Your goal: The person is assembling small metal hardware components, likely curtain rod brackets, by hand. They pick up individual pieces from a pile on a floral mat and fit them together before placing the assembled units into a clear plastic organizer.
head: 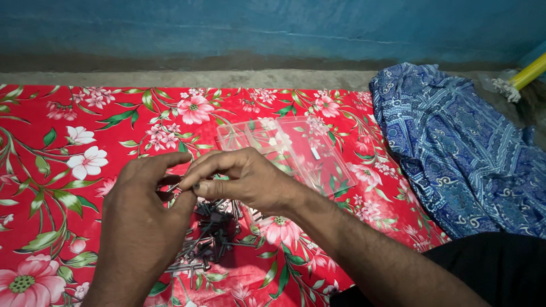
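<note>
Keep your left hand (139,222) and right hand (242,179), both pinched shut on one screw (173,186), low above the pile (213,233) beside the box (287,150).

The pile of screws (213,236) and the clear plastic box (290,150) block the middle of the red floral cloth (68,131). Its left part is free. The blue fabric (460,148) closes the right side.

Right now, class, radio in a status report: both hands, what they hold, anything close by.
Left hand and right hand together, pinching a small metal screw. Screw pile beneath on floral cloth. Clear plastic box just behind.
</note>
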